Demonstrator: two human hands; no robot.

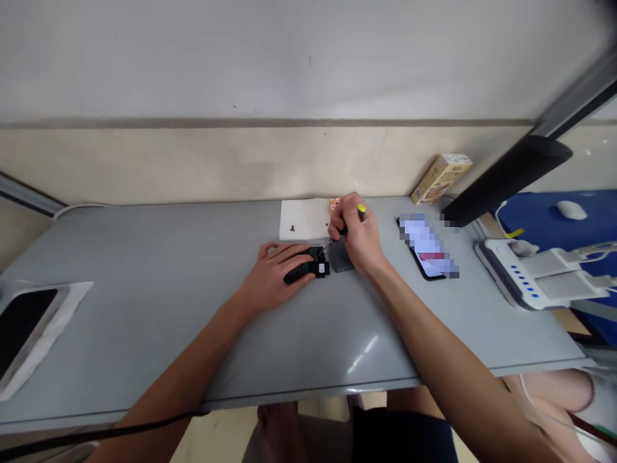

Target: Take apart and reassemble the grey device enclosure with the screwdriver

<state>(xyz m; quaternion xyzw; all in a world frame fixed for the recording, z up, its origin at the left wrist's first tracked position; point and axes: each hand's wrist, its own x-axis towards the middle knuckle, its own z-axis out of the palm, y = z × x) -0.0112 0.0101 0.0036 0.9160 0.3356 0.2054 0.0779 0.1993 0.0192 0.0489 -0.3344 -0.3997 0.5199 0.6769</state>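
Note:
My left hand [281, 273] lies over a small black device [321, 269] with a green circuit board showing, its fingers wrapped on it against the grey table. In my right hand [355, 231] is a screwdriver [361, 209] with a yellow-tipped handle, held closed in the fingers. Its thin shaft slants down to the left, and the tip is at the device. A dark grey flat piece [341, 257] lies under and beside my right hand. Behind the hands is a white sheet [303, 218] with small black bits [292, 228] on it.
A lit phone [427, 247] lies right of my right hand, with a carton [441, 179] behind it. A white power strip [535, 276] with plugs and a black post [506, 180] stand farther right. At the left edge is a dark-screened device [26, 321]. Another person's leg [554, 399] shows lower right.

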